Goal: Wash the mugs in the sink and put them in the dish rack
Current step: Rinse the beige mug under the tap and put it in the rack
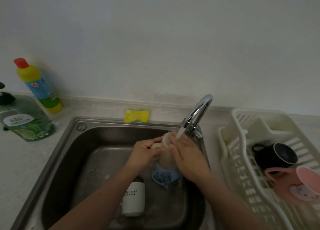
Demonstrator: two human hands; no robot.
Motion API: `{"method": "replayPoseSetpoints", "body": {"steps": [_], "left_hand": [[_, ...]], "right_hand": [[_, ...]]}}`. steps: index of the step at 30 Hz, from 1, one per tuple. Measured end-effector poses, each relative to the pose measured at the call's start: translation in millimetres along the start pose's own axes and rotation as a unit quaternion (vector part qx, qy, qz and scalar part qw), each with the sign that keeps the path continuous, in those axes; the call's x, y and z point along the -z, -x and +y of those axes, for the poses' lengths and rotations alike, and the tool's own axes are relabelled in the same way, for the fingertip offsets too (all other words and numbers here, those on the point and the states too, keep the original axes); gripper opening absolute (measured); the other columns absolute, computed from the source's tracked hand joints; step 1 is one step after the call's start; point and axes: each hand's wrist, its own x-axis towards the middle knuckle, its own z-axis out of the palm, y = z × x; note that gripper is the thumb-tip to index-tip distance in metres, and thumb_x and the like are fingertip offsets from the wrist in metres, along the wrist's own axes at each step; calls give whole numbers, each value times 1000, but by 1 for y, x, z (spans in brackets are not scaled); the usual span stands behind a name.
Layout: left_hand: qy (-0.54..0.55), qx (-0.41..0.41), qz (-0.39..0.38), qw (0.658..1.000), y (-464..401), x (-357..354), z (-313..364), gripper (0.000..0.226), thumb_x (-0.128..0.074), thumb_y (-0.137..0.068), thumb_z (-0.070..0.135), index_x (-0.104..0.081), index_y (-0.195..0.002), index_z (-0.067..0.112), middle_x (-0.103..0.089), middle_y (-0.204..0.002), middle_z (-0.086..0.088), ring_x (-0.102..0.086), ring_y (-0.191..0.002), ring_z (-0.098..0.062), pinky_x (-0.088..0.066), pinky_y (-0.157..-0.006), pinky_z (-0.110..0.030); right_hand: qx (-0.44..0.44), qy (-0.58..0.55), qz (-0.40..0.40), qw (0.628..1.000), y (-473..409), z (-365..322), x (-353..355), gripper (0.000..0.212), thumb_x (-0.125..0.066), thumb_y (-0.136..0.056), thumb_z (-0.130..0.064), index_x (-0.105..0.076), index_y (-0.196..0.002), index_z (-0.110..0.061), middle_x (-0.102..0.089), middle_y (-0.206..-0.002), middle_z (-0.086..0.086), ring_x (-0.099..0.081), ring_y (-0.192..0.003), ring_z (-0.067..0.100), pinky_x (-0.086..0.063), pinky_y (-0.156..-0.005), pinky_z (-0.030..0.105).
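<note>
I hold a cream mug point(166, 139) tilted under the running tap point(197, 115), over the steel sink point(72, 153). My left hand point(149, 151) grips its handle. My right hand point(187, 158) wraps the mug's right side, and water falls on its fingers. The mug is blurred. A white mug with dark print point(133, 199) lies on its side on the sink floor under my left forearm. On the right stands the cream dish rack point(230, 153), where a black mug point(275, 155) and a pink mug point(294, 184) lie on their sides.
A blue item with an elephant picture point(164, 177) lies in the sink below my hands. A yellow sponge point(136, 116) rests on the sink's back ledge. A green soap bottle point(27, 122) and a yellow bottle with a red cap point(38, 86) stand at the left.
</note>
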Motion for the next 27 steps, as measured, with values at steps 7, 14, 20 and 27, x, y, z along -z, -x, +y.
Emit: {"method": "replayPoseSetpoints", "body": {"steps": [7,14,20,27], "left_hand": [[12,-1,2,1000,3,8,1,32,-71,-78,-9,-76,-92,20,-74,-106,8,-67,-89,-2,-55,-74,-20],[48,15,22,999,0,12,3,32,-71,-79,-5,-75,-99,20,-72,-114,-4,-67,-90,-5,-55,-75,-21],[42,8,-1,999,0,0,6,27,-71,-80,-5,-74,-101,11,-75,-104,5,-68,-87,-5,-55,-72,-20],[48,20,3,999,-4,4,1,30,-70,-79,-7,-73,-103,12,-76,-95,5,-68,-83,-5,-55,-72,-22]], "right_hand": [[48,17,1,999,26,3,5,51,-28,-99,-42,-54,-136,-18,-54,-141,0,-42,-134,11,-19,-117,23],[84,21,37,996,28,-13,8,47,-36,-98,-37,-57,-134,-15,-57,-137,0,-48,-128,12,-28,-114,24],[21,42,21,999,-1,-18,-2,61,-26,-96,-49,-49,-140,-14,-50,-143,7,-43,-133,21,-25,-114,30],[18,36,39,998,14,4,13,51,-28,-99,-40,-60,-130,-16,-58,-136,3,-46,-132,15,-21,-116,25]]}}
